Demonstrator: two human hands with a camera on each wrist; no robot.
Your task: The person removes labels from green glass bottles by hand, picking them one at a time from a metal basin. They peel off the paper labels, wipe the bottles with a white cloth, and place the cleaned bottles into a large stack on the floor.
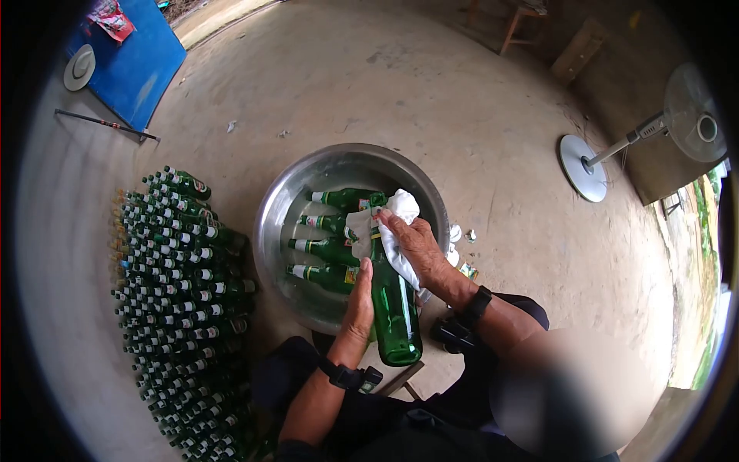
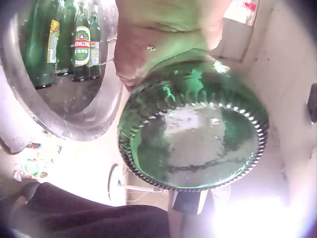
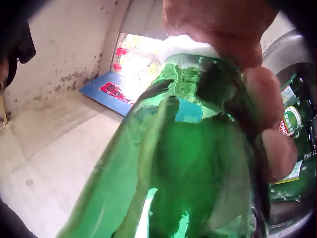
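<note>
A green glass bottle (image 1: 396,319) is held above the near right rim of a metal basin (image 1: 269,208), its base toward the person. My right hand (image 1: 419,248) grips a white cloth (image 1: 402,205) around the bottle's neck. My left hand (image 1: 359,308) holds the bottle's left side, thumb pointing up along it; its other fingers are hidden behind the glass. In the left wrist view the ribbed base of the bottle (image 2: 193,144) fills the middle. The right wrist view shows fingertips (image 3: 280,153) of the left hand round the bottle (image 3: 198,163).
Several labelled green bottles (image 1: 331,250) lie in water in the basin. Many upright green bottles (image 1: 185,308) crowd the floor at the left. A standing fan (image 1: 585,168) is at the right, a blue board (image 1: 146,65) at the upper left. Scraps (image 1: 454,233) lie right of the basin.
</note>
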